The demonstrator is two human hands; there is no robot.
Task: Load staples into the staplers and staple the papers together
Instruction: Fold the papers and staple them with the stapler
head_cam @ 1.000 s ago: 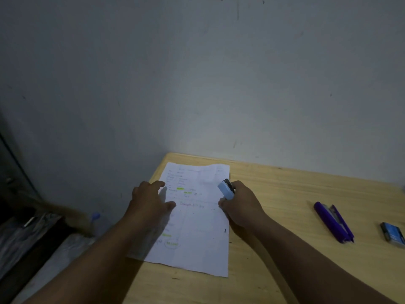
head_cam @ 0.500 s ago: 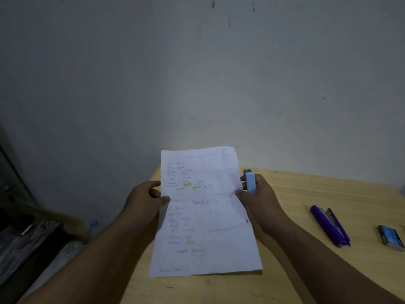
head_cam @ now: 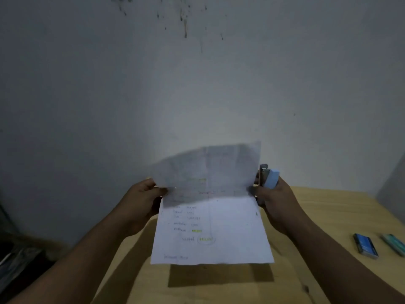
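Observation:
The white papers (head_cam: 219, 227), with handwriting and yellow highlights, are lifted off the wooden table (head_cam: 328, 207) and held between both hands. Their top half folds forward toward me and is blurred. My left hand (head_cam: 142, 198) pinches the left edge at mid-height. My right hand (head_cam: 276, 198) pinches the right edge and also holds a small light blue stapler (head_cam: 270, 177), upright, its metal part showing beside the paper.
A blue staple box (head_cam: 365, 245) lies on the table at the right, with a teal object (head_cam: 394, 244) beside it at the frame edge. A grey wall rises behind. Dark clutter sits off the table at the lower left.
The papers went from lying flat on the table to being raised in both hands, and their top half now bends forward. The view shifted left, so the purple stapler is out of frame.

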